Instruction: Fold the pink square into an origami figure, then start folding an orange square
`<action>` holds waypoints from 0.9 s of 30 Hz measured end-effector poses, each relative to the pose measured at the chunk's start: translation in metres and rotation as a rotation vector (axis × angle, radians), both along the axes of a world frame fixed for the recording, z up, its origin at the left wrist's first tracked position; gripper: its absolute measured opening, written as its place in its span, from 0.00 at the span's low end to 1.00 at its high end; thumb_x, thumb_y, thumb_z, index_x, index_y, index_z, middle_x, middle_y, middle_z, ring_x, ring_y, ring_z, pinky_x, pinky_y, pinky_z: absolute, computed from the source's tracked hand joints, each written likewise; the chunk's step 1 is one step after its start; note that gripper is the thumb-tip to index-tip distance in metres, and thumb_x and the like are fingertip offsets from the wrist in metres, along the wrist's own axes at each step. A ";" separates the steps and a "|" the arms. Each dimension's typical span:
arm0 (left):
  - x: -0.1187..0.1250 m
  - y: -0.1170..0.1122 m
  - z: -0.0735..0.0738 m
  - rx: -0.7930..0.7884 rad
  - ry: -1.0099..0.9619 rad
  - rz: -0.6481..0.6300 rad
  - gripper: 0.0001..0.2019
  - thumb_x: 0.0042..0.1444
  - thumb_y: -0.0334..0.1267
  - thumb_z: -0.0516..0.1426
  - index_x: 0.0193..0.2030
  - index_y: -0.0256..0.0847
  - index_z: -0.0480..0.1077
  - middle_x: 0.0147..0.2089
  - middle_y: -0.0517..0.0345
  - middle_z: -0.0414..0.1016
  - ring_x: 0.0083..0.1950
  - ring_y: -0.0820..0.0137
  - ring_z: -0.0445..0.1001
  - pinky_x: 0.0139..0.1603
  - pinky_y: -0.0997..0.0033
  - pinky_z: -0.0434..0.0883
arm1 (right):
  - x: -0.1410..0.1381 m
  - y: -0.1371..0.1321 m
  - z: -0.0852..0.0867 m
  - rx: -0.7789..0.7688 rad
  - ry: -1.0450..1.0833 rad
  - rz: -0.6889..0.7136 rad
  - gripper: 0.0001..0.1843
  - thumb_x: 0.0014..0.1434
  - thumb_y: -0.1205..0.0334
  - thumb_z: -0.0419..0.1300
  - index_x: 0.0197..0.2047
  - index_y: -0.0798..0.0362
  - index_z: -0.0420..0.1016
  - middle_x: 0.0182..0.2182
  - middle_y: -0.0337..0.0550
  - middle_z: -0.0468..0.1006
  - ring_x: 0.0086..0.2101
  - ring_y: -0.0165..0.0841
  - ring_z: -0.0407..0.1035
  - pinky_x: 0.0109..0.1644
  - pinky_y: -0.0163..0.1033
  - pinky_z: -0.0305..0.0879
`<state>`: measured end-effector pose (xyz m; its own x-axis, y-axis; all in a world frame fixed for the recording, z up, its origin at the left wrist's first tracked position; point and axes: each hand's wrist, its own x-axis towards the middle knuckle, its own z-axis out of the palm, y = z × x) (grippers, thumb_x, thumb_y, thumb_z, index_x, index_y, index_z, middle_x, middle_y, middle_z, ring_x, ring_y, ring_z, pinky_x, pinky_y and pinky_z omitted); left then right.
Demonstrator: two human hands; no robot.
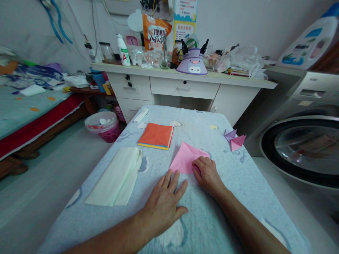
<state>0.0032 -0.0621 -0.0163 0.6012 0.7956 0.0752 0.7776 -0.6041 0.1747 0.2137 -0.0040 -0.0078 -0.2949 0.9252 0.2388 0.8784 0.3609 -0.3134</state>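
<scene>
A pink sheet of origami paper (pixel 183 158), partly folded, lies on the cloth-covered table in front of me. My left hand (pixel 166 201) is spread flat on the cloth, its fingertips touching the paper's near left corner. At the paper's right side, my right hand (pixel 206 173) has its fingers curled down onto the edge, covering that corner. Beyond and to the left sits a stack of square paper (pixel 156 134), orange on top with other colours beneath. Two small folded paper pieces, one purple (pixel 230 134) and one pink (pixel 237 142), rest near the right edge.
A folded pale green cloth or paper (pixel 116 176) lies on the left of the table (pixel 225 218), with a white narrow box (pixel 141 115) at the far left. Behind stands a cluttered white cabinet (pixel 185 88). A washing machine (pixel 304 123) is at right, a pink bin (pixel 106 127) at left.
</scene>
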 end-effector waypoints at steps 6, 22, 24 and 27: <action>-0.015 0.000 0.006 -0.047 0.046 -0.023 0.39 0.52 0.57 0.60 0.69 0.53 0.51 0.72 0.46 0.48 0.72 0.46 0.44 0.65 0.43 0.56 | -0.001 0.000 0.000 0.000 -0.001 -0.001 0.05 0.61 0.65 0.55 0.40 0.51 0.72 0.37 0.45 0.72 0.40 0.38 0.63 0.46 0.43 0.53; 0.027 0.016 0.013 0.117 0.014 -0.020 0.30 0.56 0.50 0.59 0.61 0.34 0.62 0.59 0.41 0.68 0.58 0.54 0.65 0.62 0.52 0.59 | -0.006 0.000 -0.001 0.026 -0.049 -0.052 0.07 0.61 0.58 0.57 0.39 0.51 0.71 0.36 0.45 0.71 0.39 0.39 0.62 0.46 0.43 0.52; 0.032 0.022 0.017 0.124 0.058 -0.020 0.27 0.57 0.49 0.59 0.57 0.33 0.65 0.52 0.44 0.71 0.51 0.56 0.68 0.56 0.55 0.64 | -0.008 -0.001 -0.002 0.035 -0.063 -0.073 0.09 0.60 0.56 0.58 0.39 0.52 0.70 0.36 0.44 0.71 0.39 0.39 0.61 0.46 0.43 0.52; 0.034 0.027 0.019 0.134 0.083 -0.020 0.21 0.58 0.47 0.58 0.53 0.33 0.69 0.44 0.49 0.73 0.46 0.59 0.69 0.49 0.58 0.68 | -0.011 -0.002 -0.003 0.054 -0.087 -0.109 0.12 0.59 0.52 0.58 0.39 0.52 0.69 0.36 0.45 0.70 0.40 0.40 0.61 0.46 0.44 0.52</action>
